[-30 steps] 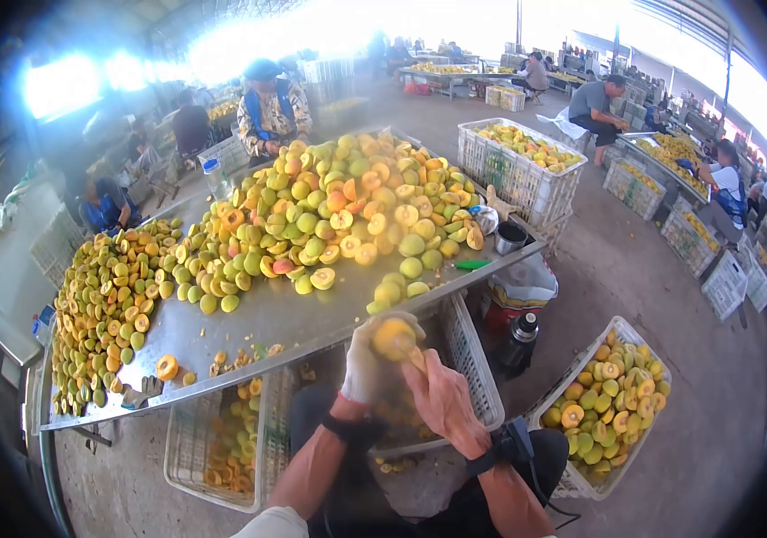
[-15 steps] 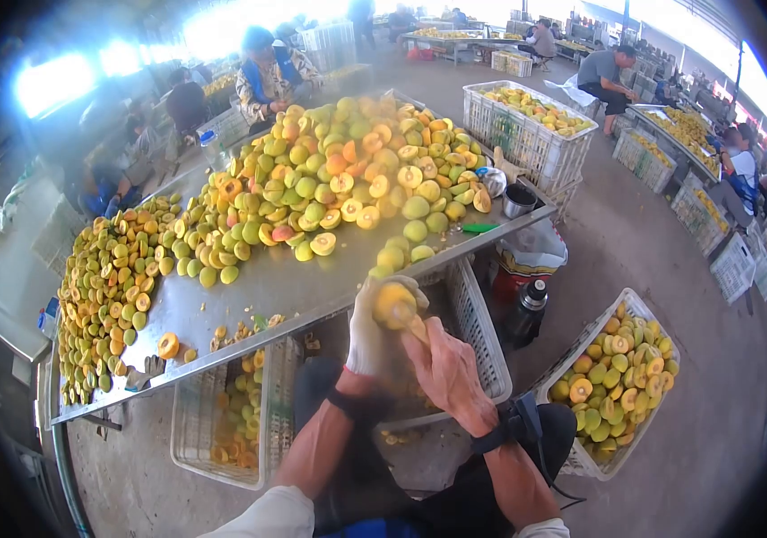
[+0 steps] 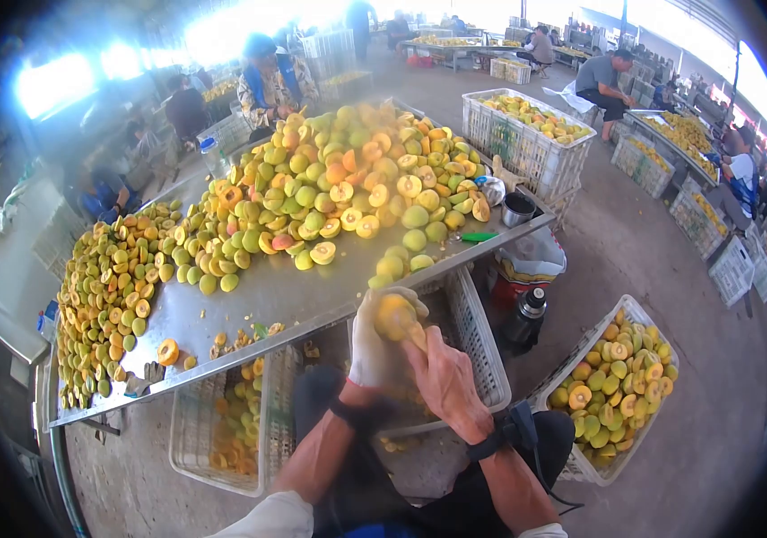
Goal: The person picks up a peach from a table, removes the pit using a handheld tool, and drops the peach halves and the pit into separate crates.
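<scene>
A cut yellow fruit (image 3: 395,316) is in my gloved left hand (image 3: 369,345), whose fingers wrap round it. My bare right hand (image 3: 444,377) is closed on a small tool with a light handle (image 3: 418,338), its end against the fruit; the tip is blurred. Both hands are in front of the metal table's edge, above a crate (image 3: 480,345). On the metal table (image 3: 258,300) lies a large pile of whole and halved green-yellow fruit (image 3: 307,188). A green-handled knife (image 3: 479,237) rests near the right corner.
A metal cup (image 3: 518,209) stands at the table corner, with a black flask (image 3: 529,309) below. Fruit crates stand at the right (image 3: 639,314), lower left (image 3: 271,421) and behind the table (image 3: 469,117). A co-worker (image 3: 262,81) sits across the table; other people work farther back.
Both hands keep hold of the fruit and the tool. My right hand has shifted slightly, and the view has moved a little. The co-worker's head across the table is lower.
</scene>
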{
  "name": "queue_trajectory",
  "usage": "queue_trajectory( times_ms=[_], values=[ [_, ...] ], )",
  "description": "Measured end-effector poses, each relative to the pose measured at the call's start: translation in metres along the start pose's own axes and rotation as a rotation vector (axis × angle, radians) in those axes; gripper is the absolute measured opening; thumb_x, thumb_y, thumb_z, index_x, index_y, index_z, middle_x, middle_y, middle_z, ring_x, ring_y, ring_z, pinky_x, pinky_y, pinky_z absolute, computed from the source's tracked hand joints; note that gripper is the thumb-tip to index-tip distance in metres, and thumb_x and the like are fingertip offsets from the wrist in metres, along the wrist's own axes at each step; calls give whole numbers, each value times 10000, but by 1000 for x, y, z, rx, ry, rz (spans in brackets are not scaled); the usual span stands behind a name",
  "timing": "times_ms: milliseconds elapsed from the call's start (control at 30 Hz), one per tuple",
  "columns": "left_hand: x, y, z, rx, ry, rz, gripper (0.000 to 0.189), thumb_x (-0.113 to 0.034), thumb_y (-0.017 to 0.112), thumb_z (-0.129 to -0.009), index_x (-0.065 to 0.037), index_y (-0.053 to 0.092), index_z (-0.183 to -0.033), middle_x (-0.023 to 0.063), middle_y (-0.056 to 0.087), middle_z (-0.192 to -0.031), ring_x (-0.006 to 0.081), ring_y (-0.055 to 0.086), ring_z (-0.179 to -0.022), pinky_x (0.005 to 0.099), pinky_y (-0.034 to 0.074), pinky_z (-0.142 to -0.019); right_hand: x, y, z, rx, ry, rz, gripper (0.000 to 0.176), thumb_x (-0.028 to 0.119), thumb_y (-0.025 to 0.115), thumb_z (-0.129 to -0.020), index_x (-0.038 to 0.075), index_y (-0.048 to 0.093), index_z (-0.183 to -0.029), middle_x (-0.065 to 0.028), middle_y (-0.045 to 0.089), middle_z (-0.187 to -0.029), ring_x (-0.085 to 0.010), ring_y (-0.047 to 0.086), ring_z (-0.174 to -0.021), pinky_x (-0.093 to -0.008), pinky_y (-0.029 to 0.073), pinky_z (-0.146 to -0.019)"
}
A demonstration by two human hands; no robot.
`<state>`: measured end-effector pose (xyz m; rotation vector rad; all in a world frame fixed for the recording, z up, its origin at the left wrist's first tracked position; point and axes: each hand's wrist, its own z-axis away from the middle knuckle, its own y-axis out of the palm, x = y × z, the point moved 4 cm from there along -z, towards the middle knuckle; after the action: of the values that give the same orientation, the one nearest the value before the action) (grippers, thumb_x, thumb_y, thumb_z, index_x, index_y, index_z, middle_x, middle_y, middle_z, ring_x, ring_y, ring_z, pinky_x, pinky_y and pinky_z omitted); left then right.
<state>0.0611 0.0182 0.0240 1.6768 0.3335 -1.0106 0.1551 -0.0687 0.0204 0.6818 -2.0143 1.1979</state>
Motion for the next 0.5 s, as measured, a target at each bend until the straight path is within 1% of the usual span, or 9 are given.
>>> queue_trajectory(
  times_ms=[133, 233, 333, 433, 500],
  values=[
    [4, -8, -3, 18, 65, -63, 483, -450, 396, -1106, -42, 653, -1094, 101, 704, -971, 190, 662, -886, 325, 524, -820, -2, 3, 1, 0, -22, -2, 311, 289, 606, -1039, 8, 514, -945, -283, 616, -699, -514, 631, -705, -553, 493, -594],
    [-1, -5, 0, -24, 179, -259, 534, -451, 364, -1118, -8, 654, -1045, 113, 691, -910, 192, 646, -837, 320, 514, -796, -8, 13, 6, 3, -54, -15, 304, 286, 596, -1047, 6, 509, -966, -283, 612, -688, -519, 629, -700, -558, 485, -588],
    [-5, -1, 4, -87, 243, -292, 582, -469, 342, -1122, 11, 651, -1009, 116, 676, -862, 195, 630, -798, 324, 506, -770, -5, 19, 8, 23, -91, -13, 312, 292, 588, -1052, 0, 508, -977, -292, 609, -687, -526, 626, -701, -566, 477, -586],
    [-2, -10, 2, -66, 258, -325, 591, -478, 332, -1123, 12, 645, -1021, 111, 673, -855, 200, 628, -780, 328, 507, -750, -3, 22, 10, 26, -100, -28, 294, 271, 589, -1052, -6, 512, -989, -298, 606, -686, -530, 622, -705, -569, 472, -589],
    [-2, -11, 2, -81, 274, -306, 573, -474, 340, -1124, 1, 646, -1030, 101, 672, -856, 186, 625, -779, 323, 505, -741, -3, 24, 9, 28, -119, -52, 282, 252, 599, -1047, -12, 514, -994, -308, 605, -695, -534, 620, -711, -567, 471, -589]
  ],
)
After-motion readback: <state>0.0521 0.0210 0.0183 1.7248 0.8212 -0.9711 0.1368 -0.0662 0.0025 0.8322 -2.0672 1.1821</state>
